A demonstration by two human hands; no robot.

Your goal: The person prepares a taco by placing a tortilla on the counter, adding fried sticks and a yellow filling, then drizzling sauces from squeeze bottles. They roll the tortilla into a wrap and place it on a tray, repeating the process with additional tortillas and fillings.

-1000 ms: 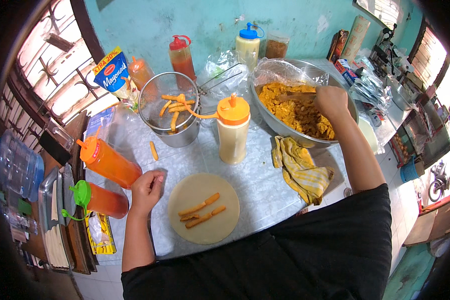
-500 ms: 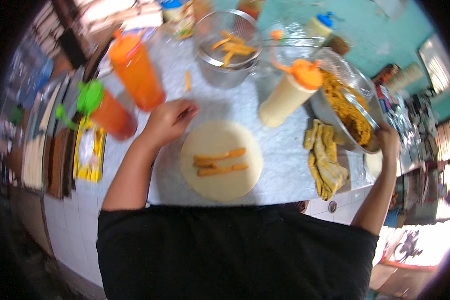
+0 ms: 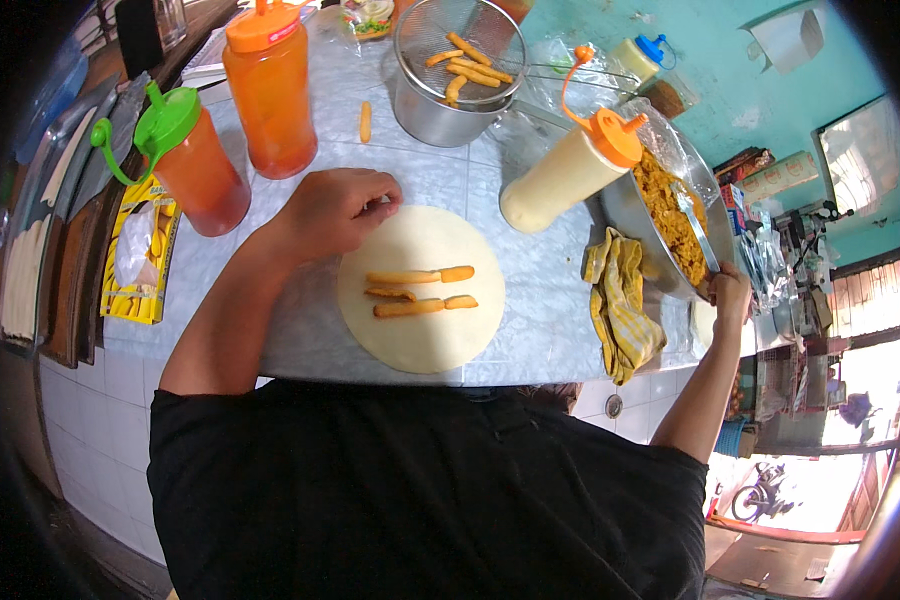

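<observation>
A round pale flatbread [image 3: 425,345] lies flat on the table in front of me, with several pieces of french fries [image 3: 420,307] in rows across its middle. My left hand [image 3: 342,208] rests at the flatbread's upper left edge, fingers curled in, nothing visible in them. Out to the right, my right hand [image 3: 730,291] is closed round the end of a metal utensil [image 3: 698,232]; its working end is in the food, so its kind is unclear. That yellow-brown shredded filling [image 3: 667,205] sits in a large metal bowl [image 3: 625,215] partly covered with clear plastic.
Orange-capped [image 3: 270,95] and green-capped [image 3: 195,160] sauce bottles stand at left, near a yellow packet [image 3: 142,250]. A strainer with fries rests on a metal pot [image 3: 440,115]; one loose fry [image 3: 365,122] lies nearby. A cream sauce bottle [image 3: 560,180] leans near yellow-striped gloves [image 3: 625,310].
The whole view has shifted, so the table things appear farther left and mostly higher. Both hands keep about the same places beside the flatbread and at the bowl.
</observation>
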